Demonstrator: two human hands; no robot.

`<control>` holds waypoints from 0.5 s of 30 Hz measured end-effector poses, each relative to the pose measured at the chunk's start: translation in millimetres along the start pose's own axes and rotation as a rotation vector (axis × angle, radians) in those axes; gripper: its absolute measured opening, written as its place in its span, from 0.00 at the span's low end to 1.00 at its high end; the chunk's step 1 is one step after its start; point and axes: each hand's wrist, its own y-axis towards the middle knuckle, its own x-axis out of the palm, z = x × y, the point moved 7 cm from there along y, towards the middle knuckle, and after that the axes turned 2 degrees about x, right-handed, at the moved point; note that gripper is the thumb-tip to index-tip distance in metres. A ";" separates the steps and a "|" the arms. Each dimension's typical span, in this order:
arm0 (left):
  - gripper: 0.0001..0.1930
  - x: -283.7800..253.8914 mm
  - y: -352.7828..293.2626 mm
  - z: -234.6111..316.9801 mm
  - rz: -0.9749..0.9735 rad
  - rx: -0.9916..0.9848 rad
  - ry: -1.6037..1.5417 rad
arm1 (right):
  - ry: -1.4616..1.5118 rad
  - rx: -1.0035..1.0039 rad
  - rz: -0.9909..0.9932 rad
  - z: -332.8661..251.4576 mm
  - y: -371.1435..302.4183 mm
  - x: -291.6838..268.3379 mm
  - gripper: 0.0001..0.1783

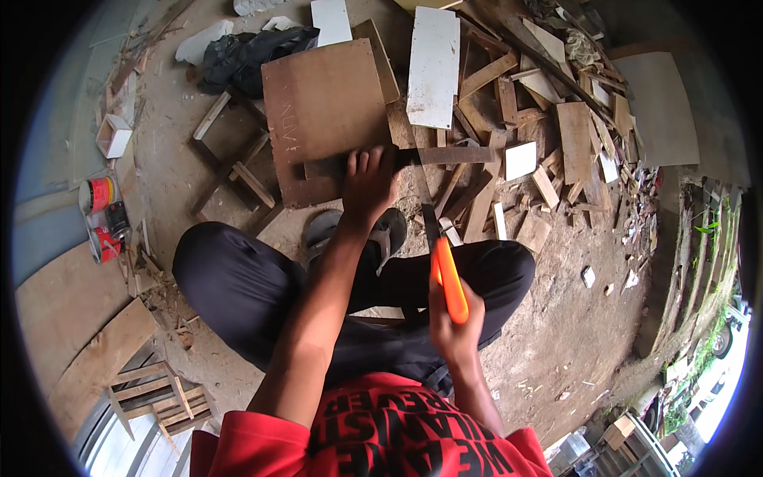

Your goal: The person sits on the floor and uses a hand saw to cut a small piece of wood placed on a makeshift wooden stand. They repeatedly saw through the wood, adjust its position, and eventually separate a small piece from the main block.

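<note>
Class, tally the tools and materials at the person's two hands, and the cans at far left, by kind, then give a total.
Orange-handled handsaw: 1
Wooden strip under the left hand: 1
Brown plywood board: 1
Red-labelled cans: 2
Total: 5
The right hand grips the saw.

The saw (447, 262) has a bright orange handle and a dull grey blade. The board (322, 111) is mid-brown, with a darker brown band along its near and left edges and faint pale scribbles near one side. The strip of wood (453, 155) is reddish brown. A tall panel (433, 67) behind is white with grey smudges, and a small square offcut (520, 160) is plain white. The trousers (238, 286) are black; the shirt (381, 437) is red with black lettering. The sandal (322, 230) is grey. The tins (99, 195) are red and white. The ground (572, 318) is dusty grey-brown.
</note>
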 end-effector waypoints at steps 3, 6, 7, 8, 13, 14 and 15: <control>0.26 -2.2 -0.1 3.1 0.043 0.013 -0.023 | -0.103 0.123 -0.028 -0.7 -64.9 -34.2 0.09; 0.26 -2.7 0.2 2.7 0.026 0.014 -0.014 | -0.132 0.208 0.001 -14.3 -76.9 -51.5 0.09; 0.25 -3.9 0.3 2.2 0.033 0.016 -0.028 | -0.151 0.151 0.009 -21.1 -66.6 -50.2 0.09; 0.25 -4.4 1.4 2.6 0.044 0.015 -0.046 | -0.061 0.142 0.026 -18.5 -45.0 -43.8 0.10; 0.21 -9.5 0.7 3.9 0.079 0.037 -0.099 | -0.039 -0.085 0.041 -18.5 140.8 38.3 0.17; 0.20 -8.0 1.9 4.9 0.078 0.029 -0.084 | -0.147 0.001 0.092 -28.6 152.4 40.4 0.20; 0.20 -7.2 2.5 4.2 0.076 0.022 -0.070 | -0.119 -0.039 0.087 -30.7 152.3 44.7 0.20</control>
